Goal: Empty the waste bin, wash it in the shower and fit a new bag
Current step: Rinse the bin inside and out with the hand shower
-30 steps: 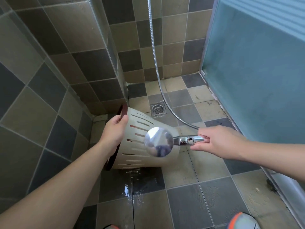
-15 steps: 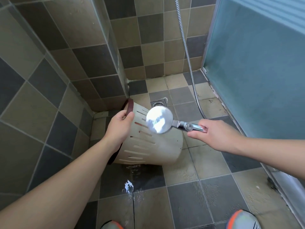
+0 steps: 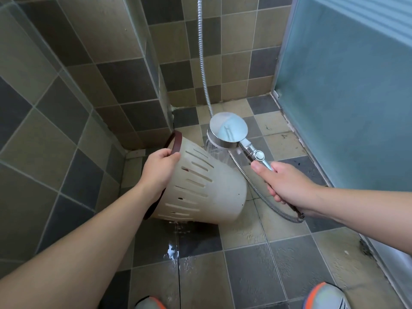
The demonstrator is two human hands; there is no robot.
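Head view, item: waste bin (image 3: 207,192), one; cream plastic with slotted walls and a dark brown rim band (image 3: 176,143).
Head view, location: inside the shower stall, tipped on its side just above or on the tiled floor (image 3: 245,275), mouth turned towards the left wall, base towards the glass door (image 3: 347,90).
Head view, reason for tilt: judged to let spray run over the outer wall and drain off, not pool inside.
Head view, left hand (image 3: 159,172): one; fingers curled over the rim band, thumb on the outside, pinching the rim to steady the bin.
Head view, right hand (image 3: 287,186): one; fingers wrapped tight round the handle of the shower head (image 3: 228,132), thumb laid along the top near the round button.
Head view, shower head: one, chrome; face angled down at the bin's upper side, thin jets of water visible beneath it.
Head view, hose (image 3: 201,63): one, metal; hangs down the back wall, then loops under the right wrist.
Head view, wet patch (image 3: 171,253): one puddle on the floor below the bin.
Head view, shoes (image 3: 325,297): two toes at the bottom edge.
Head view, bag: none seen; the bin's interior is hidden, so possibly empty.
Stage, judged: washing under way, new bag not yet fitted.
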